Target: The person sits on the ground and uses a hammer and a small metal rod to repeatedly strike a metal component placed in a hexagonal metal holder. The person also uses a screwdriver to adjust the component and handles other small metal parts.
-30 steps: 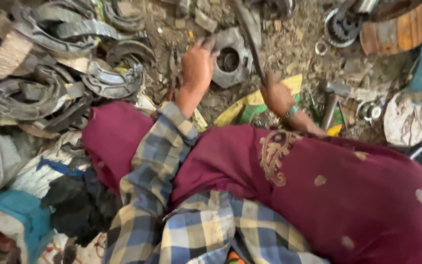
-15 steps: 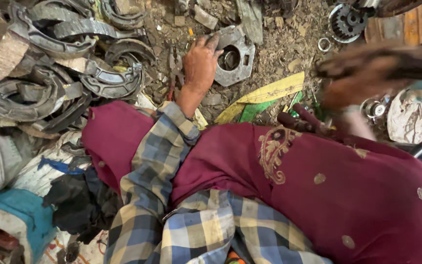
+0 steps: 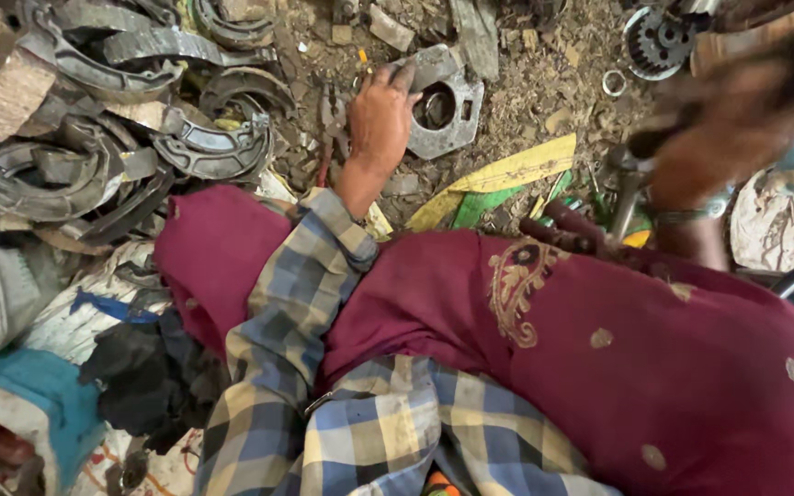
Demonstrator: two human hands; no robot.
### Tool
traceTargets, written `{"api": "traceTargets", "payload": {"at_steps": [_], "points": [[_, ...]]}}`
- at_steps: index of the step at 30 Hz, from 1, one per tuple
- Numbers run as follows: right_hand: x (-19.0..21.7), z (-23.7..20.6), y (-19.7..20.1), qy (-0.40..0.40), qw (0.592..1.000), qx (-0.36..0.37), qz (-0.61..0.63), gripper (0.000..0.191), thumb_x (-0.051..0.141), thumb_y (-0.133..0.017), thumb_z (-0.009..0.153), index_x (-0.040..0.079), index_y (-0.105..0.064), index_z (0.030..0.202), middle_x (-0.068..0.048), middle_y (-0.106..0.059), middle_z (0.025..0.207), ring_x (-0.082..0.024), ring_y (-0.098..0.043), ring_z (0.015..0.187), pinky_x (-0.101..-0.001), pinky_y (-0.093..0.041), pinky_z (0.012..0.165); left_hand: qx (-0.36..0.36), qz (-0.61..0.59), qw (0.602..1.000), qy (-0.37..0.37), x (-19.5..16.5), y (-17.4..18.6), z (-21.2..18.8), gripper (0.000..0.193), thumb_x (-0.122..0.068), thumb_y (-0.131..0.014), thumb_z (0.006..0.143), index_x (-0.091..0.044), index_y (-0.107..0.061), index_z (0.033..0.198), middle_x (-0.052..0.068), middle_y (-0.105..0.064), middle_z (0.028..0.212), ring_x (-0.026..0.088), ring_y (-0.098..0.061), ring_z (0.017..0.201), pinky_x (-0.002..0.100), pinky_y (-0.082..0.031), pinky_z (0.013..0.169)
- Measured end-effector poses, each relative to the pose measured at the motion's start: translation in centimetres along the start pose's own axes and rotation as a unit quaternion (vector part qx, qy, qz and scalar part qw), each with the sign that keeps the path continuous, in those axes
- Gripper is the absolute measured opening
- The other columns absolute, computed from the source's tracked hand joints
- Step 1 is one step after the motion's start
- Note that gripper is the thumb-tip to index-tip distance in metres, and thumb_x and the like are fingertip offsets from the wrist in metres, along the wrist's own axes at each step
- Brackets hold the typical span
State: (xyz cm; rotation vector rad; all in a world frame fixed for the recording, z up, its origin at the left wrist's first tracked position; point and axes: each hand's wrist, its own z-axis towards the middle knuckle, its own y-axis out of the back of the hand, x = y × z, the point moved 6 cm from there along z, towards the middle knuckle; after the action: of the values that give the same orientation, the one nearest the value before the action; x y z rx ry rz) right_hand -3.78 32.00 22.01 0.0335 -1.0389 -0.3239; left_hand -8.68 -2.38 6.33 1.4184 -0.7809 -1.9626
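Note:
My left hand [image 3: 379, 119] reaches forward from a checked sleeve and lies on the left edge of a grey metal plate [image 3: 452, 115] with a round hole, fingers curled over its rim. The plate rests on dirty, littered ground. My right hand [image 3: 723, 138] is raised at the right and heavily blurred. It is closed around a grey metal tool [image 3: 629, 179] whose shaft points down toward my maroon-clothed lap. What kind of tool it is cannot be made out.
A heap of curved metal brake shoes [image 3: 140, 138] fills the left. A gear [image 3: 659, 41] and a small ring [image 3: 613, 83] lie at the top right. Yellow and green strips [image 3: 507, 174] lie ahead of my knees. Sacks [image 3: 2, 285] and cloth sit at the left.
My right hand has swung from the ground beside the plate up and to the right, now blurred with motion. My left hand has stayed on the plate.

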Motion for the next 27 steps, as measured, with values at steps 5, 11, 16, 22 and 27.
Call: {"api": "traceTargets", "payload": {"at_steps": [5, 11, 16, 22, 27], "points": [[1.3, 0.4, -1.3, 0.15, 0.989, 0.002, 0.009, 0.03, 0.023, -0.05, 0.11, 0.0, -0.054, 0.13, -0.018, -0.066, 0.092, -0.028, -0.064, 0.069, -0.0405, -0.057, 0.057, -0.01, 0.001, 1.0, -0.006, 0.0, -0.4, 0.1, 0.044, -0.022, -0.079, 0.086, -0.009, -0.071, 0.127, 0.019, -0.069, 0.119, 0.035, -0.069, 0.098, 0.042, -0.058, 0.082], [-11.0, -11.6, -11.5, -0.087, 0.833, 0.338, -0.429, 0.052, 0.019, -0.064, 0.099, -0.01, -0.043, 0.136, -0.031, -0.064, 0.079, -0.05, -0.061, 0.063, -0.0575, -0.05, 0.054, 0.004, 0.002, 1.0, -0.016, -0.5, -0.7, 0.2, 0.041, -0.018, -0.076, 0.082, -0.009, -0.073, 0.122, 0.017, -0.069, 0.119, 0.037, -0.068, 0.095, 0.045, -0.057, 0.082], [-7.7, -7.0, -5.6, -0.139, 0.933, 0.15, -0.297, 0.014, 0.016, -0.057, 0.114, 0.003, -0.057, 0.119, -0.007, -0.063, 0.086, -0.013, -0.055, 0.063, -0.0246, -0.048, 0.05, 0.009, -0.024, 1.0, 0.002, -0.6, -0.3, 0.0, 0.037, -0.018, -0.077, 0.089, -0.01, -0.072, 0.124, 0.016, -0.069, 0.118, 0.037, -0.068, 0.103, 0.045, -0.056, 0.086], [2.8, 1.4, 0.7, 0.178, 0.983, -0.024, 0.029, 0.022, 0.024, -0.059, 0.11, 0.002, -0.059, 0.116, -0.011, -0.064, 0.075, -0.022, -0.058, 0.059, -0.0333, -0.05, 0.051, 0.007, -0.02, 1.0, -0.003, -0.7, -0.1, -0.1, 0.04, -0.02, -0.078, 0.085, -0.009, -0.072, 0.123, 0.018, -0.068, 0.118, 0.038, -0.067, 0.103, 0.045, -0.055, 0.086], [-9.3, -7.1, -7.6, -0.105, 0.887, 0.25, -0.375, 0.036, 0.023, -0.063, 0.103, -0.002, -0.053, 0.127, -0.017, -0.065, 0.074, -0.033, -0.059, 0.061, -0.0461, -0.049, 0.052, 0.031, -0.025, 0.999, -0.003, -0.2, -0.5, -0.2, 0.037, -0.018, -0.077, 0.09, -0.009, -0.071, 0.125, 0.018, -0.068, 0.12, 0.039, -0.068, 0.098, 0.047, -0.057, 0.083]]}}
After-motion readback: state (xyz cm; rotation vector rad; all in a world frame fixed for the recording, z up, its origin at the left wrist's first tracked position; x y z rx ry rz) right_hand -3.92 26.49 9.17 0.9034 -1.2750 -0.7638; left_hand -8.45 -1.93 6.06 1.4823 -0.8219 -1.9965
